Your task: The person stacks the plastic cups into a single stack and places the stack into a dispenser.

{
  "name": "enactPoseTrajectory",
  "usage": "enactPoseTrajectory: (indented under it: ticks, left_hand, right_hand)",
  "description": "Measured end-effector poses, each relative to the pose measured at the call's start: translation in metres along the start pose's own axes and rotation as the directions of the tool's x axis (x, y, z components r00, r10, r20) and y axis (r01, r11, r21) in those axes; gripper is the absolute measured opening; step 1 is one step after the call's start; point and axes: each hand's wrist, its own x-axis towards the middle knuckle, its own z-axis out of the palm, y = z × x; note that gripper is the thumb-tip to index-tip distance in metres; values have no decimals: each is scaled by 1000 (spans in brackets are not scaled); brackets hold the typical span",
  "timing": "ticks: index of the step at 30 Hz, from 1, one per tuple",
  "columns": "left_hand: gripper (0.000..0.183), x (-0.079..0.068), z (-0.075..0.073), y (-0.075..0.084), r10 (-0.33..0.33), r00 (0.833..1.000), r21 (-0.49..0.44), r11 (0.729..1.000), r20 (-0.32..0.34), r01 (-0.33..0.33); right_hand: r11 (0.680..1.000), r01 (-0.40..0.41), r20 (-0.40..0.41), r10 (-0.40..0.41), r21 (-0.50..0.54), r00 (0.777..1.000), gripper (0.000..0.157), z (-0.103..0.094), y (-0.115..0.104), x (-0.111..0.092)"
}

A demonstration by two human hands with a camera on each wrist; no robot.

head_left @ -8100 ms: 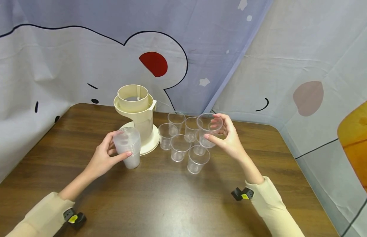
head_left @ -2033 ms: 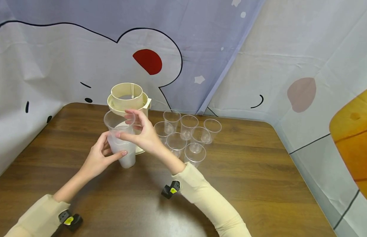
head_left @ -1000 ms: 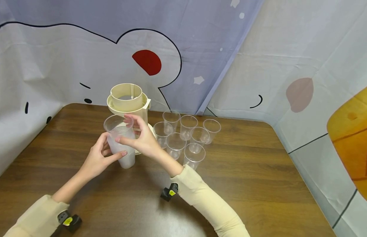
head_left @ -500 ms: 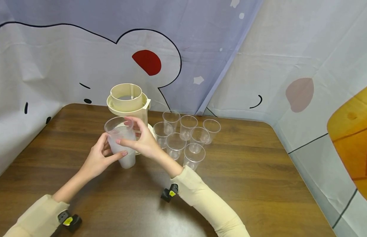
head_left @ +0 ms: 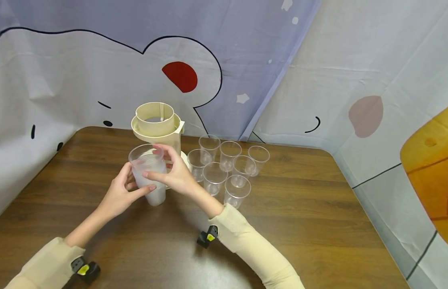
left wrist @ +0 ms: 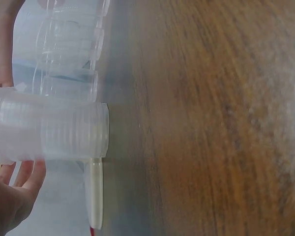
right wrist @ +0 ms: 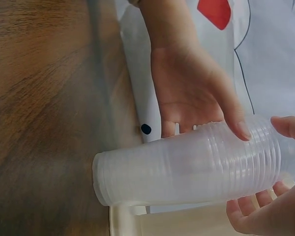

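Note:
A tall stack of nested clear plastic cups stands upright on the table, left of centre. Its lower half is held by my left hand, with thumb and fingers on opposite sides. My right hand grips the top cup just below its rim, thumb in front. That cup sits in the stack with its rim above the others. In the right wrist view both hands flank the ribbed cup stack. Single clear cups stand upright in a cluster to the right.
A cream plastic cup-shaped holder on a round base stands right behind the stack, partly hidden by my right hand. The brown wooden table ends at a printed curtain behind.
My right hand has let go of a cup at the cluster's back right and moved left to the stack. Since two seconds ago, the top cup has sunk lower into the stack.

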Motion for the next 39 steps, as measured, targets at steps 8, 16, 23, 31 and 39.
enactPoseTrajectory:
  ticks: [8,16,23,31,39]
  left_hand:
    - [66,0,0,-1,-8,1000,40,999,-4,8]
    - [68,0,-1,-2,10,1000,28,1000,-2,-10]
    - [68,-1,-1,-2,10,1000,24,1000,-1,-10]
    - [70,0,0,-3,12,1000,28,1000,-6,-11]
    - [70,1,0,-4,21,1000,27,999,-12,-21]
  right_hand:
    - [1000,-23,0,23,11,1000,66,2,2,-2]
    - [1000,-11,7,11,9,1000,66,1,4,-3]
    - [1000,-20,14,19,23,1000,66,1,2,-4]
    - [1000,-17,18,16,23,1000,71,0,2,-5]
    - [1000,26,46,-26,7,999,73,-1,4,-5]
